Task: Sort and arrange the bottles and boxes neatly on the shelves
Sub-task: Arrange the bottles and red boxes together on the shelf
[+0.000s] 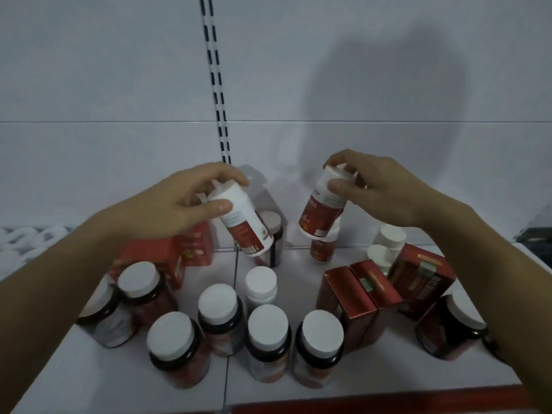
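Both hands loaded. Our left hand (179,201) pinches the cap end of a white bottle (245,225): white screw cap, white body, red label on the lower half. It's tilted, base down and to the right, held in the air over the back of the shelf (298,270). Our right hand (379,189) grips a second white bottle (321,210) of the same look by its cap, thumb on the near side, base tilted down-left. It sits just above a similar bottle standing at the back. On the shelf: dark jars (176,348) with white lids clustered in front, a small white bottle (260,285) upright behind them, red boxes (361,300) to the right. Label text too blurred to read.
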`<state>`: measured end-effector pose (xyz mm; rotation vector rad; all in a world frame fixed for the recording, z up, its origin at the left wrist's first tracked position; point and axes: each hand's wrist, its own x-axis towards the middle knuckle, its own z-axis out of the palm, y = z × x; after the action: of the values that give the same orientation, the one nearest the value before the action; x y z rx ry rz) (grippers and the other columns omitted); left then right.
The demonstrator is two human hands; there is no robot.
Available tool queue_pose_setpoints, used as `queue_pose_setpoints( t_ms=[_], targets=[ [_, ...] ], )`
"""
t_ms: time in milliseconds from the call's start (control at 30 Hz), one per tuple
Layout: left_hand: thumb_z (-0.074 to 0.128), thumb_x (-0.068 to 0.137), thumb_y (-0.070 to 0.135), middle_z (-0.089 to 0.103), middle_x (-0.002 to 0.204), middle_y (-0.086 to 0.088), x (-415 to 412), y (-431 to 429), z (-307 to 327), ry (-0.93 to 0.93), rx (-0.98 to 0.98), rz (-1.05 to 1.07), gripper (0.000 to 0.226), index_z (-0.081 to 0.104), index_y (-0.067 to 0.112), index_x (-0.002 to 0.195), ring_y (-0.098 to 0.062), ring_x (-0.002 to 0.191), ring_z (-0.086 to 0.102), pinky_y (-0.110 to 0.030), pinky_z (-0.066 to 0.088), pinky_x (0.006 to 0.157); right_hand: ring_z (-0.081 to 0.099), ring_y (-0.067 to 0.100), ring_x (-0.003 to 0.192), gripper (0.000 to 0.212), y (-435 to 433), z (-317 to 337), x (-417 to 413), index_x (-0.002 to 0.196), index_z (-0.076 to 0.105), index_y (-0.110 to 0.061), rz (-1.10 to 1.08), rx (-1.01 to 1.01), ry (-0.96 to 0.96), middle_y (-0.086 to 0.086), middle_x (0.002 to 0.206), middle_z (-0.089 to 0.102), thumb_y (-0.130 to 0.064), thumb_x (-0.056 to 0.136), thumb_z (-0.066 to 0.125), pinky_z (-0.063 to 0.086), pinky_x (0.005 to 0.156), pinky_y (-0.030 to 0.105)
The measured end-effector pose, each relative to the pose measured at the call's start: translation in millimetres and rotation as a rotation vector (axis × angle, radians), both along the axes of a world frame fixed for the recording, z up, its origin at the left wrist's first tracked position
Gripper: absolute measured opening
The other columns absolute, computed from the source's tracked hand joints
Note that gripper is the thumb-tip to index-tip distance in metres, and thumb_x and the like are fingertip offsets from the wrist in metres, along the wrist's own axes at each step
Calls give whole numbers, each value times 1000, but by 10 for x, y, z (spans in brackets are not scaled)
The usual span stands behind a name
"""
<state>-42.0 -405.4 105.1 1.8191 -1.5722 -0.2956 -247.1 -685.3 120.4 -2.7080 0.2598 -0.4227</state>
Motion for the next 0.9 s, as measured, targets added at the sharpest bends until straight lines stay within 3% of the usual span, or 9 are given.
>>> queue_pose_setpoints(
  t_ms=[133, 200, 333, 433, 567, 633, 700, 900],
  targets=[
    [58, 95, 34, 60, 121, 13, 307, 340, 56, -33, 8, 112, 32, 55, 35, 127, -13, 98, 63, -34, 56, 78, 56, -1, 81, 40, 379, 98, 347, 129, 56, -26, 17, 15, -79, -10, 102, 59, -50, 96, 56, 37, 66, 13],
    [59, 95, 34, 58, 123, 15, 407, 449, 7, -105, 70, 118, 32, 54, 36, 127, -8, 99, 61, -25, 51, 78, 55, -2, 80, 42, 572, 110, 554, 130, 56, -25, 47, -6, -89, -10, 103, 59, -51, 96, 58, 37, 66, 10],
    [65, 97, 22, 53, 121, 25, 468, 555, -191, -276, 164, 59, 36, 55, 33, 129, 5, 109, 52, -14, 41, 89, 55, 3, 82, 47, 893, 12, 950, 132, 54, -24, 130, -74, 20, -5, 112, 61, -50, 94, 64, 44, 74, 24],
    [64, 97, 26, 46, 125, 18, 456, 537, -355, -406, 278, 60, 37, 53, 34, 131, -6, 114, 49, -28, 43, 94, 55, 21, 103, 44, 1098, -227, 1221, 131, 54, -23, 191, -173, 171, 3, 120, 60, -41, 93, 68, 46, 92, 38],
    [66, 93, 26, 36, 150, 9, 448, 543, -499, -532, 334, 86, 38, 53, 33, 128, -17, 129, 44, -29, 43, 92, 53, 27, 115, 46, 1321, -585, 1500, 132, 55, -18, 206, -214, 272, 7, 127, 59, -25, 91, 72, 44, 97, 38],
    [68, 92, 25, 34, 152, 4, 434, 536, -544, -535, 342, 83, 40, 53, 32, 129, -21, 127, 47, -35, 47, 94, 51, 26, 119, 50, 1390, -709, 1596, 135, 54, -17, 174, -206, 294, 7, 131, 58, -23, 89, 74, 44, 100, 39],
    [69, 92, 26, 35, 149, 2, 433, 521, -586, -537, 364, 91, 44, 52, 34, 131, -22, 122, 50, -38, 51, 91, 53, 26, 117, 52, 1437, -811, 1644, 134, 54, -19, 139, -205, 288, 6, 129, 57, -21, 87, 75, 45, 98, 40],
    [70, 89, 32, 42, 128, 5, 525, 505, -637, -572, 369, 65, 45, 49, 40, 128, -19, 109, 51, -29, 46, 78, 61, 30, 100, 69, 1465, -887, 1436, 139, 38, -30, 5, -178, 168, 9, 127, 52, -10, 84, 74, 52, 79, 37]
  ],
)
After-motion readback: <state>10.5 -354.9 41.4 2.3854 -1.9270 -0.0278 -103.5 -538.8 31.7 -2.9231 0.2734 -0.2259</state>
